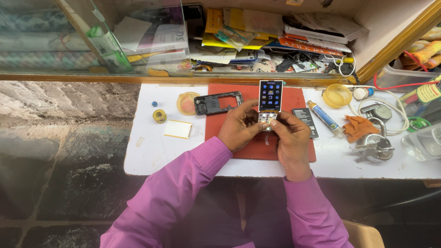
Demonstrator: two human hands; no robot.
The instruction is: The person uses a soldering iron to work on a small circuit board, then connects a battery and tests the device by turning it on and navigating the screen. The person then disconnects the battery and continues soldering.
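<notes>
Over red mat (pixel 294 98), lit phone board (pixel 270 100) pinched between left hand (pixel 239 128) and right hand (pixel 290 138).

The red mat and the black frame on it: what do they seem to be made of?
Red mat: probably rubber or silicone, matte, flat, no glare. Black frame: likely moulded plastic, slightly glossy, thin walls with cut-outs; metal parts cannot be ruled out.

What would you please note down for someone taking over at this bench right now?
Left hand and right hand together hold the opened phone above the red mat; its screen is lit, keypad bare. The black phone frame lies on the mat's upper left, the battery at its right, beside a small tube. Done: casing off. Left: frame and battery not yet refitted.
</notes>
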